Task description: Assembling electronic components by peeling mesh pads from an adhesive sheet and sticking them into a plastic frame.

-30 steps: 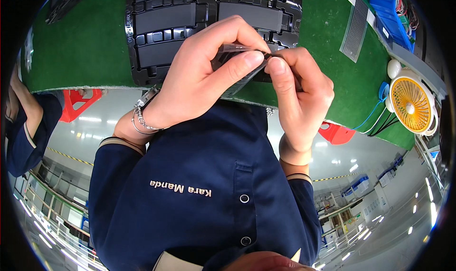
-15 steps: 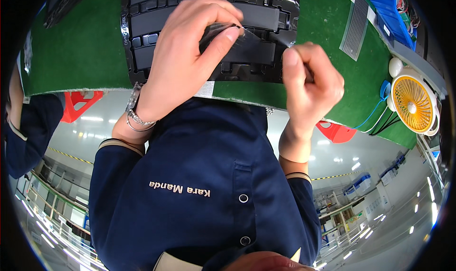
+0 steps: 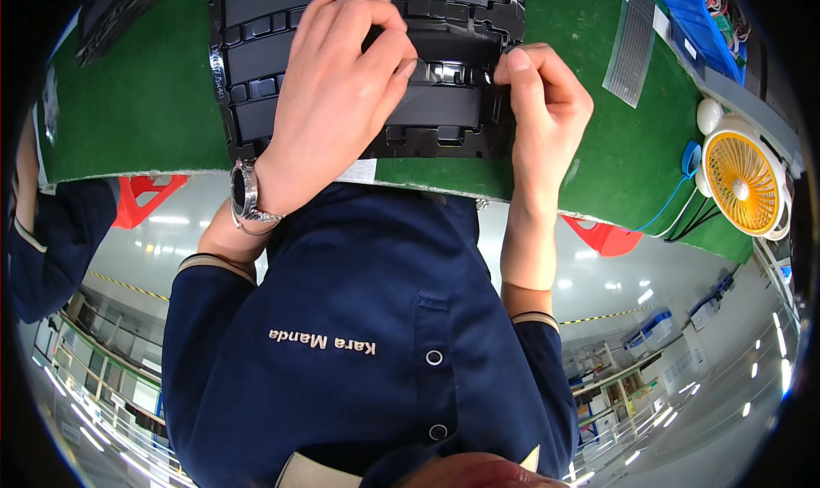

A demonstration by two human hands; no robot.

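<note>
A black moulded tray [image 3: 235, 112], with several dark flat strips in its rows of pockets, lies on the green tabletop in front of me. My left hand [image 3: 346, 82] is over the middle of the tray, thumb and index finger closed at a thin clear film [image 3: 416, 69]. Part of the row beneath is hidden by this hand. My right hand [image 3: 547, 86] is at the tray's right edge, thumb and index pinched beside the end of a glossy dark strip [image 3: 453, 42]. Whatever lies between those fingertips is too small to make out.
A yellow and white fan [image 3: 741, 185] stands at the right table edge with cables beside it. Behind it, a blue bin [image 3: 702, 26] holds wires. A grey ribbed strip [image 3: 630, 52] lies right of the tray. Another person's sleeve [image 3: 64, 240] shows at far left.
My right hand has moved up and left to the tray's edge. My left hand has shifted slightly left and down, and the film it lifted now sits lower over the tray.
</note>
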